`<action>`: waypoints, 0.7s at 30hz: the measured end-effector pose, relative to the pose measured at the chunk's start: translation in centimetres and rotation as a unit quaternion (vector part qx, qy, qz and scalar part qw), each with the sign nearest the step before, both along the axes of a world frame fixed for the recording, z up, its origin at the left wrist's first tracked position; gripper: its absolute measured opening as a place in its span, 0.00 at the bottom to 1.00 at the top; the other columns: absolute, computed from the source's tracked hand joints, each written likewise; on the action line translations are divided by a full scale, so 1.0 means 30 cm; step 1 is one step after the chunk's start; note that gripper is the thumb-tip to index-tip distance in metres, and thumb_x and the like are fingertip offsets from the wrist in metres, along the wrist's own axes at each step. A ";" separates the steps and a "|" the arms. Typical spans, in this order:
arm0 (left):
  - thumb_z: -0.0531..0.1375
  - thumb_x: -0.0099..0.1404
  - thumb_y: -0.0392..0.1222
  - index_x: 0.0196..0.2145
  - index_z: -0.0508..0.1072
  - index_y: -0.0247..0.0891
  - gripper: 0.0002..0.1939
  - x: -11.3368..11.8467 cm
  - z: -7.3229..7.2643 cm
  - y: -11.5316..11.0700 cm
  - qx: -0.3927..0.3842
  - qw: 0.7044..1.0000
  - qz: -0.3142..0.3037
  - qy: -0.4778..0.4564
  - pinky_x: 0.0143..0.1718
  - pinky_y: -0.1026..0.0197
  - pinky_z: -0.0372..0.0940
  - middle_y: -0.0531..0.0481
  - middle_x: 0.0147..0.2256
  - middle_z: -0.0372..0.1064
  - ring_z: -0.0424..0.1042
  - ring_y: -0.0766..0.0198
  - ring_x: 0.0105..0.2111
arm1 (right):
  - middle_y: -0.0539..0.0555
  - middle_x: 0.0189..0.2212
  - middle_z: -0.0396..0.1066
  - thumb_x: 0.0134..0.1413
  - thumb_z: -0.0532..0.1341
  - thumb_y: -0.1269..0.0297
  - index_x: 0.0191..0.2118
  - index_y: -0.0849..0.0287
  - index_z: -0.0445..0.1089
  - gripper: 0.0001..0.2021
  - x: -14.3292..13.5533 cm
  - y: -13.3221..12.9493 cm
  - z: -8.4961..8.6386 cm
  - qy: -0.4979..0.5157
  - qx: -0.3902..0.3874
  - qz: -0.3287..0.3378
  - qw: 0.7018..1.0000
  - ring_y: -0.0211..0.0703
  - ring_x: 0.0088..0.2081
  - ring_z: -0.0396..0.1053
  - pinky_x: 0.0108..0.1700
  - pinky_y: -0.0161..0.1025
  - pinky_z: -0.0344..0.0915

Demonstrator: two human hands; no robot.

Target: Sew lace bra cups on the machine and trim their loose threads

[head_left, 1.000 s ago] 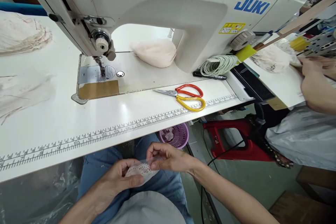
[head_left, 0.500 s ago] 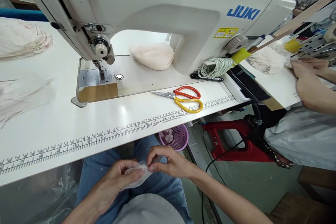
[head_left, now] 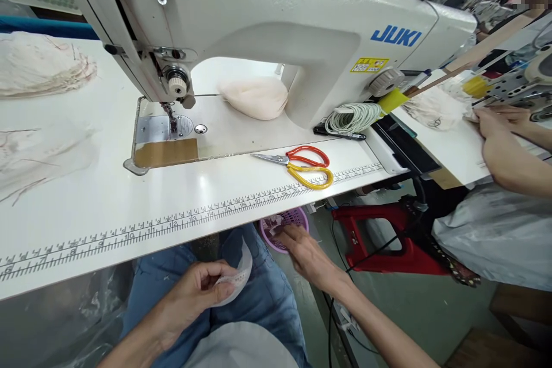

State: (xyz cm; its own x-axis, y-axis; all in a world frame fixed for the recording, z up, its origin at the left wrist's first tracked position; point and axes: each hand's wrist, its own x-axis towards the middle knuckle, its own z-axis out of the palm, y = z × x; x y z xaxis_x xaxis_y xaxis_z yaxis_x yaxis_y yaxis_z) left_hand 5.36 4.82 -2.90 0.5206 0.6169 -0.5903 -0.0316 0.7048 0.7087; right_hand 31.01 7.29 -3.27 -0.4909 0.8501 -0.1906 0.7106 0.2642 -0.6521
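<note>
My left hand (head_left: 202,293) pinches a small piece of thin white fabric (head_left: 242,270) between thumb and fingers, above my lap. The piece is curved, with a dotted white band near my thumb. My right hand (head_left: 304,253) reaches over the rim of the purple plastic basket (head_left: 301,217) below the table edge. Its fingers stretch down and look loosely apart, with the tips partly hidden. Pale scraps (head_left: 272,222) lie inside the basket, close to those fingertips.
On the table stands a white JUKI sewing machine (head_left: 276,6). Scissors (head_left: 302,164) with red and yellow handles lie before it. A beige cup-shaped piece (head_left: 254,98), coiled cord (head_left: 352,119) and fabric piles (head_left: 43,63) rest around it. A co-worker's arm (head_left: 504,149) is at right.
My right hand has left the white fabric and moved right to the purple basket. My left hand keeps the piece, whose free end now stands up. The view has shifted slightly.
</note>
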 end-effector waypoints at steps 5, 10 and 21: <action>0.68 0.50 0.53 0.35 0.77 0.34 0.20 -0.006 0.003 0.000 0.051 0.996 0.004 0.073 0.37 0.61 0.61 0.46 0.32 0.73 0.68 0.59 0.34 | 0.58 0.47 0.67 0.49 0.64 0.64 0.57 0.60 0.58 0.29 -0.157 0.034 0.089 0.111 -0.100 0.171 0.974 0.46 0.48 0.64 0.50 0.40 0.59; 0.66 0.53 0.52 0.34 0.76 0.36 0.17 -0.048 0.021 -0.010 0.066 0.992 0.015 0.109 0.36 0.62 0.62 0.47 0.30 0.75 0.69 0.59 0.33 | 0.48 0.24 0.66 0.44 0.67 0.53 0.34 0.63 0.71 0.17 -0.195 0.065 0.014 0.197 -0.336 0.156 0.908 0.34 0.26 0.62 0.28 0.30 0.57; 0.71 0.47 0.50 0.39 0.75 0.36 0.24 -0.077 0.037 -0.014 -0.038 0.998 0.030 -0.036 0.36 0.64 0.60 0.46 0.35 0.73 0.67 0.61 0.34 | 0.46 0.23 0.64 0.40 0.69 0.57 0.26 0.64 0.68 0.15 -0.214 0.050 0.075 0.286 -0.395 0.092 0.868 0.32 0.27 0.59 0.28 0.29 0.57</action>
